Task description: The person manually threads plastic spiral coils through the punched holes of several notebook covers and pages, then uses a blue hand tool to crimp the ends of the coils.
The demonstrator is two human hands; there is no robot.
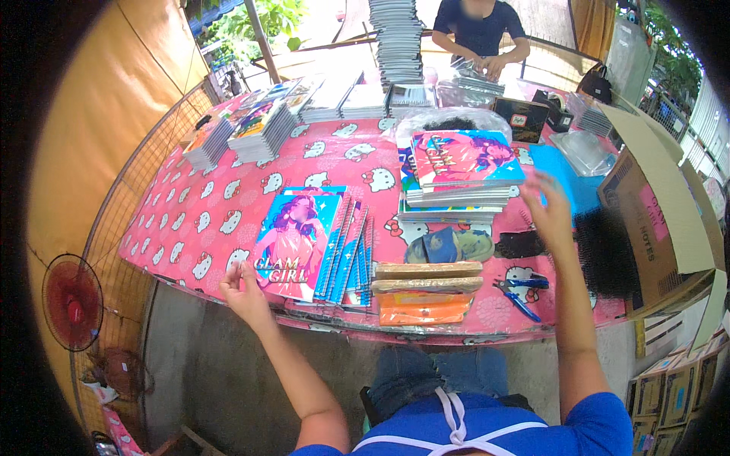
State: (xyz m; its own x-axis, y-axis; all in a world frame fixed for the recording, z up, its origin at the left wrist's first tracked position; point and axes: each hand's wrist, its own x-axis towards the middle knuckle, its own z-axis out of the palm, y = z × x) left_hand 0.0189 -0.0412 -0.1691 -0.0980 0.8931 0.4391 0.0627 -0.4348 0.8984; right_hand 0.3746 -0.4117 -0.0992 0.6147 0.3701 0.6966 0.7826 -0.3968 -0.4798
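Note:
My left hand (243,292) is open by the lower left corner of a stack of spiral notebooks (293,243), its fingers loosely apart. Their top cover is blue with a pink figure, and the wire bindings fan out along the right side. My right hand (549,205) hovers with spread fingers beside a second pile of notebooks (464,159), whose top cover is mainly pink. I see nothing held in either hand. Nearer to me lie wrapped orange and brown packets (426,304), blue-handled cutters (519,300) and a blue-and-olive rounded item (449,247).
The table (179,228) has a pink patterned cover. More book stacks (258,129) and a tall pile (397,42) stand at the back. An open cardboard box (646,228) borders the right side. Across the table a person (480,34) handles clear plastic. A fan (72,304) is at left.

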